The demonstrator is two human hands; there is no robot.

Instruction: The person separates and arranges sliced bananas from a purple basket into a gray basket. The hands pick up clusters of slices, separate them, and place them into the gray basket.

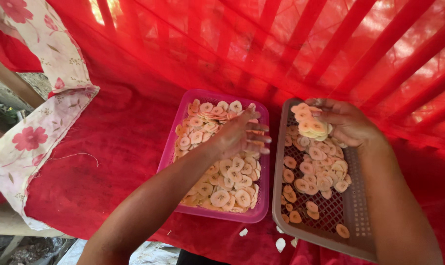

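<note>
A pink plastic basket (262,162) holds several pale round fruit slices (227,186) laid in layers. To its right, a grey-brown perforated tray (352,216) carries more loose slices (316,172). My left hand (242,135) hovers over the pink basket with fingers spread, blurred by motion, nothing clearly in it. Over the top of the grey tray, my right hand (347,120) grips a stack of slices (311,122).
Both containers rest on a red cloth (109,162) that also hangs behind as a sheer red curtain (281,44). A white floral fabric (31,137) lies at the left. A few stray slice pieces (280,243) lie near the front edge.
</note>
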